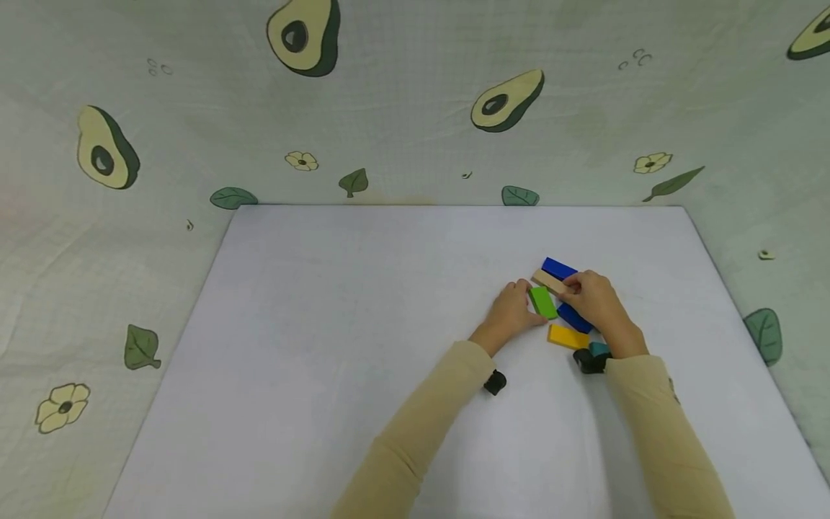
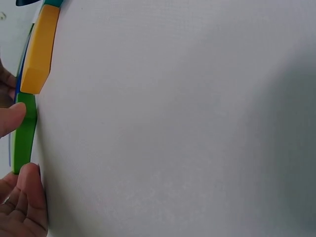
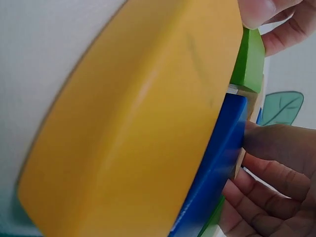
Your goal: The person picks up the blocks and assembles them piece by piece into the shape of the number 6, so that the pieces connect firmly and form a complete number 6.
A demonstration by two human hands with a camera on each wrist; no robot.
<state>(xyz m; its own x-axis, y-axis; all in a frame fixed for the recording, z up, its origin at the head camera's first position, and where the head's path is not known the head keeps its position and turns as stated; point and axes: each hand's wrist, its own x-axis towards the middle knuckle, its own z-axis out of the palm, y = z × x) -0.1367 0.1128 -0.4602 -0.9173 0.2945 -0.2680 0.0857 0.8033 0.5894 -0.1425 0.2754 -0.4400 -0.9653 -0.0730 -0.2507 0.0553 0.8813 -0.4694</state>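
In the head view, my left hand (image 1: 508,315) holds a bright green block (image 1: 543,303), thumb at its near end and fingertips at its far end. The left wrist view shows the green block (image 2: 24,136) between thumb and fingers. My right hand (image 1: 601,308) pinches the right end of a plain wooden block (image 1: 546,280), which slants just behind the green one. One blue block (image 1: 558,269) lies along the far side of the wooden block. Another blue block (image 1: 574,318) sits under the right hand's palm, partly covered by it.
A yellow block (image 1: 568,336) lies nearest to me, large in the right wrist view. Beside it is a teal block (image 1: 599,348), partly behind the black right wrist camera (image 1: 588,362). The white tabletop (image 1: 363,310) extends left; avocado-print cloth (image 1: 402,86) surrounds it.
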